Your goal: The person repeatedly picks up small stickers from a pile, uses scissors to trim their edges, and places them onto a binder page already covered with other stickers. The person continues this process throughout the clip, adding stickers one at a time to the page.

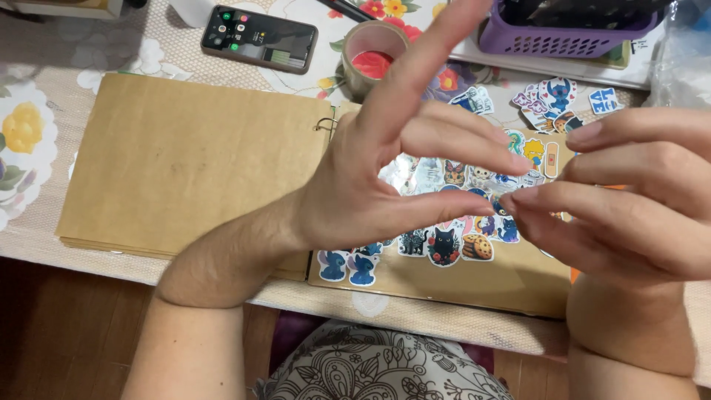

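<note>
Though barely visible, the sticker (502, 198) pinched between left hand (385, 178) and right hand (629, 200) fingertips appears thin, light, flimsy; best held by its edges.

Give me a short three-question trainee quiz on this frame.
1. True or false: the phone lies on the open brown-paper album.
2. Which thing stands between the phone and the purple basket? A) a roll of tape B) a mug C) scissors
3. Where do the fingertips of the left hand and the right hand meet?

Key
1. False: it lies on the floral tablecloth, beyond the album.
2. A, the roll of tape.
3. Above the album page covered with stickers; whether they pinch anything is too blurred to tell.
</note>
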